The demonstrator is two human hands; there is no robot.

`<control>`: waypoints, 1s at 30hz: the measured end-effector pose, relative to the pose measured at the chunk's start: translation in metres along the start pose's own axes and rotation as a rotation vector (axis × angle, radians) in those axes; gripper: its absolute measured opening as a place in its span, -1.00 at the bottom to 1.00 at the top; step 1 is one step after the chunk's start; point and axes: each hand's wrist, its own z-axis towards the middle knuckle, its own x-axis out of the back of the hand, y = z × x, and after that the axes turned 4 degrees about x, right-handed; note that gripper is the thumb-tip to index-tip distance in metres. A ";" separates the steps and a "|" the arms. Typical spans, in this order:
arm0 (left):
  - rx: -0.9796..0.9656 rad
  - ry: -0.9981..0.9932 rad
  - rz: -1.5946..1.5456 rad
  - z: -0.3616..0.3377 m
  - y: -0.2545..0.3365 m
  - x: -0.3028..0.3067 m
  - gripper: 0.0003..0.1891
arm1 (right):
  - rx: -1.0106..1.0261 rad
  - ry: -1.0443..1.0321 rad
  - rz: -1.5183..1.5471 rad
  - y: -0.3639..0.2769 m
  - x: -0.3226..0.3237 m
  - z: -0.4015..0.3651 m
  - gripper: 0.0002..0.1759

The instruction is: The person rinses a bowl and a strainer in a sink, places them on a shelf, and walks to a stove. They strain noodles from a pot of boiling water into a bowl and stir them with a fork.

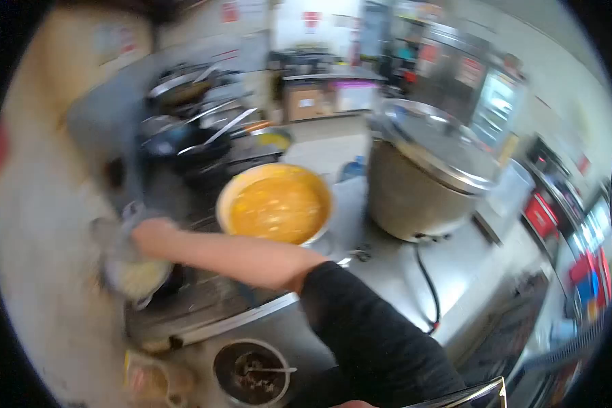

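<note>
Well, the right arm is reaching in from the lower right, its dark sleeve (381, 330) ending near the elbow and its bare forearm (231, 258) crossing in front of the large bowl (222, 204). The right hand (143, 230) is hovering around the upper edge of the left-hand pot (139, 277), which is sitting at the far left of the counter (333, 316) area with pale food showing inside. Something grey is showing around the hand and wrist, perhaps a cloth; with this much blur, I cannot tell how far the fingers are opening or whether they are holding anything. A small patch of skin is showing at the bottom edge, too little for me to tell the left hand's state.

The large bowl is holding an orange, soupy mixture (277, 207). Nearer the person, a small dark-filled bowl (217, 370) is standing with a pale-handled utensil (275, 370) resting in it, and a pale jug-like container (153, 381) is standing to its left. To the right, a big metal cooker (415, 183) is standing with its lid (449, 146) on, a black cord (425, 279) trailing below. Behind the large bowl, dark pans (183, 143) are sitting on the stove.
</note>
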 end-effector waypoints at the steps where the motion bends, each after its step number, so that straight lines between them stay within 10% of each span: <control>1: -0.017 -0.018 -0.025 0.004 -0.002 0.006 -0.87 | 0.024 -0.041 -0.042 -0.002 -0.002 -0.009 -0.80; 13: 0.088 -0.395 0.307 0.065 0.017 -0.049 -0.67 | -0.031 -0.136 -0.165 0.022 -0.003 -0.001 -0.54; 23: 0.109 -0.021 0.267 0.114 0.005 -0.101 -0.57 | 0.052 -0.100 -0.458 0.083 0.010 0.020 -0.56; 30: 0.161 -0.284 0.414 0.076 -0.011 -0.048 -0.61 | 0.134 -0.300 -0.007 0.130 -0.061 0.015 -0.42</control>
